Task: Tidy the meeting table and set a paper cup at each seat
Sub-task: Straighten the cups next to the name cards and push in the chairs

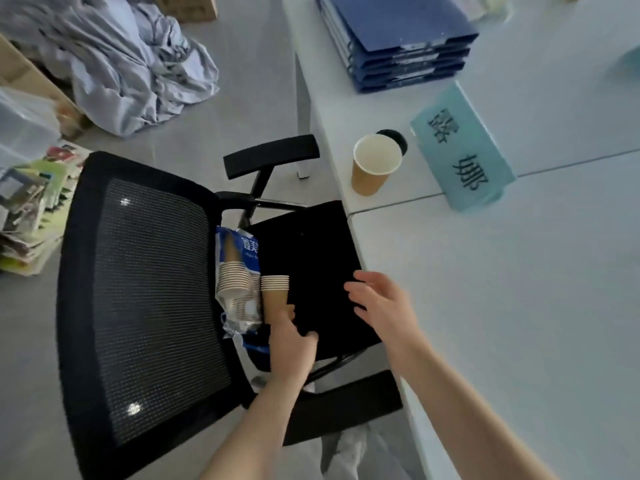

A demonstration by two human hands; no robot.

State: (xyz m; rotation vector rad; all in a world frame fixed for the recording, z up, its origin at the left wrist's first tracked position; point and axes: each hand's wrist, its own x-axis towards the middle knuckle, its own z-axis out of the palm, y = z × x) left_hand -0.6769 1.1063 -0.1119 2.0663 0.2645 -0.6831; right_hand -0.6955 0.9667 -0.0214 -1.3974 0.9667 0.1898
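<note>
Our left hand (289,344) grips a short stack of paper cups (274,296) above the chair seat (311,271), just beside the torn cup sleeve (239,282). Our right hand (381,306) hovers with fingers spread, holding nothing. We risk pulling off several nested cups at once, since they cling. Farther off, one paper cup (372,168) already stands on the meeting table (519,306) beside a name card (460,147).

Left hand (291,344) grips a cup stack (274,296) over the chair (311,258).

L hand (292,344) gripping, R hand (382,306) slack.
</note>
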